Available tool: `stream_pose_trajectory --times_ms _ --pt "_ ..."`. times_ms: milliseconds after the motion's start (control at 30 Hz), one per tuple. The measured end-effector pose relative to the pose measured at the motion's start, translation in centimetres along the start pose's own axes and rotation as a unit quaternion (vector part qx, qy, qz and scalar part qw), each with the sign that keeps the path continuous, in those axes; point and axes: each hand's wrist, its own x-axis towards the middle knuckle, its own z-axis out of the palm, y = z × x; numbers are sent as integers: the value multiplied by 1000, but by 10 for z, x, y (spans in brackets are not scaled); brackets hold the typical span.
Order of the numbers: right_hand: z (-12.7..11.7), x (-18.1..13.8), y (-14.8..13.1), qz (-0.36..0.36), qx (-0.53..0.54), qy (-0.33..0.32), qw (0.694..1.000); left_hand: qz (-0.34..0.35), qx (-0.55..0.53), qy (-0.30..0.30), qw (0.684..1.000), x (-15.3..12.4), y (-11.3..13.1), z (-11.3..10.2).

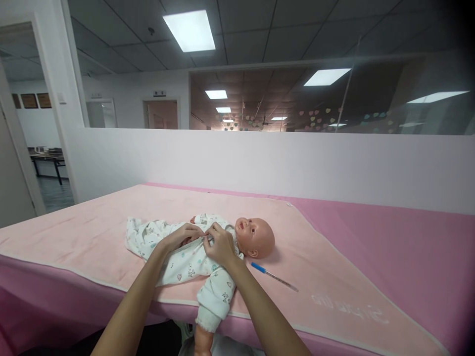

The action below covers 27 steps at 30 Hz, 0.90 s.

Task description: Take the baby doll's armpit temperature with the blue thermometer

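Observation:
A baby doll [256, 236] lies on its back on a pink blanket [92, 232], head to the right, dressed in a white patterned romper [181, 262]. My left hand [181, 235] and my right hand [219, 244] meet over the doll's chest. Both pinch the romper's front edges near the collar, fingers closed on the cloth. One sleeved arm of the doll [211, 301] hangs over the table's near edge.
A thin thermometer with a blue end [272, 276] lies on the blanket just right of the doll. The table has a darker pink cover [389, 237]. A white partition wall [260, 163] stands behind it; a doorway opens at the far left.

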Motion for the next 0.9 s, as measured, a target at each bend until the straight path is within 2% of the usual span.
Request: stream_pose_trajectory --times_ms 167,733,900 --pt "0 0 0 5 5 6 1000 19 33 -43 998 3 -4 -6" --pt "-6 0 -3 -6 25 -4 1000 21 -37 -22 999 4 -14 -6" --pt "-11 -1 -6 -18 22 -24 999 23 -81 6 996 4 -16 -5"
